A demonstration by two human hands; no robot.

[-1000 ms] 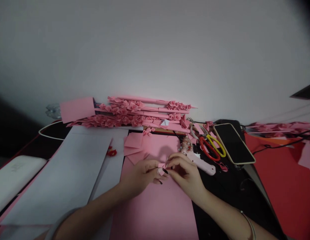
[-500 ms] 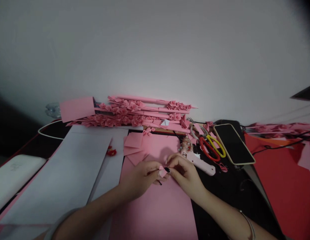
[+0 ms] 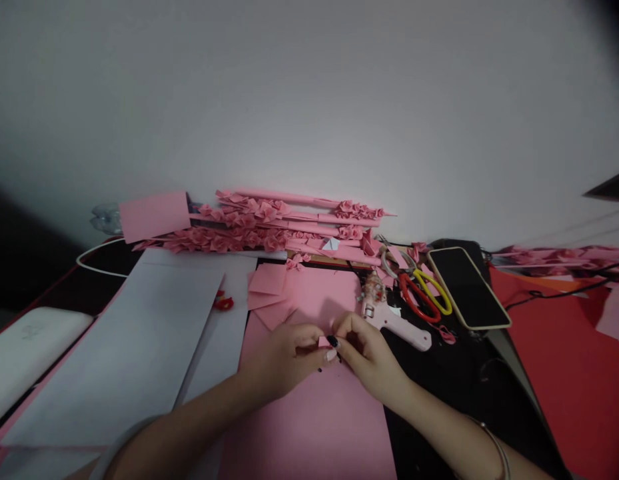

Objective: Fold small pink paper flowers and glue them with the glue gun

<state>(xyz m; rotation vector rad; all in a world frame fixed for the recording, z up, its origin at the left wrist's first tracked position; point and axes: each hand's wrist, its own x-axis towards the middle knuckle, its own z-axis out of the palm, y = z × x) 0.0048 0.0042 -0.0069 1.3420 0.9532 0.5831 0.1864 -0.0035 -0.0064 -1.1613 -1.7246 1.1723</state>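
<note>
1. Head view: the left hand [image 3: 284, 360], grip closed, pinched a small folded pink paper piece [image 3: 323, 342]!
2. The right hand [image 3: 372, 357] gripped its right edge.
3. There it hung, above the large flat pink paper sheet [image 3: 309, 427], between both hands.

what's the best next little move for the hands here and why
Probably press the small pink paper with the right hand while the left hand steadies it: it sits at both hands' fingertips, over the large pink sheet.

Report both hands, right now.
Left hand: closed, holding a small pink paper piece.
Right hand: closed, pinching the same piece at its edge.
</note>
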